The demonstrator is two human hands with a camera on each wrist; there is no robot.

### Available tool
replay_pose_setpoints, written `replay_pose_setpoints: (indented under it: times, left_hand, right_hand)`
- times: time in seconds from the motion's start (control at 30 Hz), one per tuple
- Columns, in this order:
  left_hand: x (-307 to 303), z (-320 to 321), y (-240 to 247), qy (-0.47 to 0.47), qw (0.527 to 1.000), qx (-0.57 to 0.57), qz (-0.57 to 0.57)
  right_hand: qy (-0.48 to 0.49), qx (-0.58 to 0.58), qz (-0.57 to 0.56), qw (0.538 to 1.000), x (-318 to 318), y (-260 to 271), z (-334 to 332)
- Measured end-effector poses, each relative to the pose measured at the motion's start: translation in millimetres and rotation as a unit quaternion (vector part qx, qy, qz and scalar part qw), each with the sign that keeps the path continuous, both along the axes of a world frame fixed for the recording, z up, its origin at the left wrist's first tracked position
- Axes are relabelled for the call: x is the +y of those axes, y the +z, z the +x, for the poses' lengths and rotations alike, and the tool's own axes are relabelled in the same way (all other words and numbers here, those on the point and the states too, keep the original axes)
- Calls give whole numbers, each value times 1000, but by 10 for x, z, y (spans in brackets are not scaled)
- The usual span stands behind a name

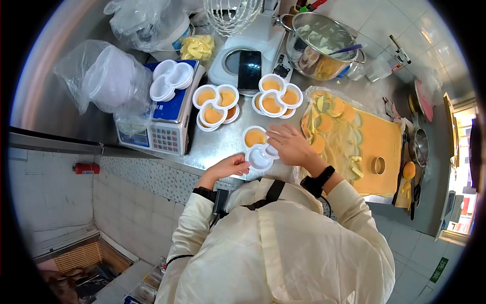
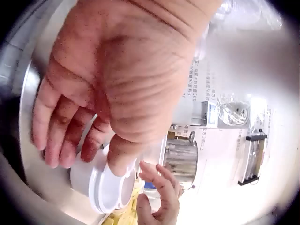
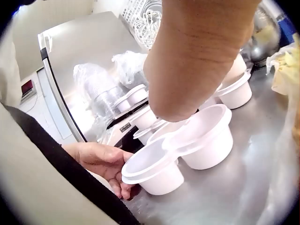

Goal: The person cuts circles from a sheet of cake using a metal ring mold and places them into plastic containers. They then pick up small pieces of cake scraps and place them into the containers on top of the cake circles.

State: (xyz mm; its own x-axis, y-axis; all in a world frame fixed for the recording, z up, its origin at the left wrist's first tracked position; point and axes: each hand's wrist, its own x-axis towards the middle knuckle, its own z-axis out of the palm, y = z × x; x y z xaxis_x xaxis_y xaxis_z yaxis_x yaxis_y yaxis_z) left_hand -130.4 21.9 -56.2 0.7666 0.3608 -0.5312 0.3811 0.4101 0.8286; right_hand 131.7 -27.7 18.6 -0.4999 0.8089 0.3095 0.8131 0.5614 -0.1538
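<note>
A white plastic three-cup container [image 1: 260,163] sits at the steel counter's front edge. An orange-yellow cake round [image 1: 254,137] lies in its far left cup; the near cup holds nothing. My left hand [image 1: 232,166] pinches the near cup's rim, thumb over the lip and index finger against the outer wall. Over the right-hand cup is my right hand [image 1: 292,147], partly hiding it. In the left wrist view its thumb and fingers [image 2: 161,180] are bent loosely and stand apart, with nothing visible between them.
Behind are stacks of filled cups [image 1: 212,115] and more filled cups [image 1: 271,105]. At right lies a cake sheet [image 1: 382,134] with round cut-outs and a ring cutter [image 1: 384,166]. A scale [image 1: 169,133] stands left; a phone [image 1: 249,71] and steel pot [image 1: 324,68] are farther back.
</note>
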Motion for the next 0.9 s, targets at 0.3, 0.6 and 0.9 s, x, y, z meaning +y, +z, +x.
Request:
replay_pose_setpoints:
  times: [0.3, 0.6, 0.9]
  left_hand:
    - [362, 256, -82, 199, 952, 101, 211]
    - [278, 418, -19, 207, 931, 127, 272]
    - [63, -16, 108, 69, 927, 265, 255]
  right_hand:
    - [24, -50, -82, 995, 186, -173, -235]
    - [-20, 109, -29, 993, 72, -94, -64]
    - [-492, 180, -21, 852, -624, -388, 964]
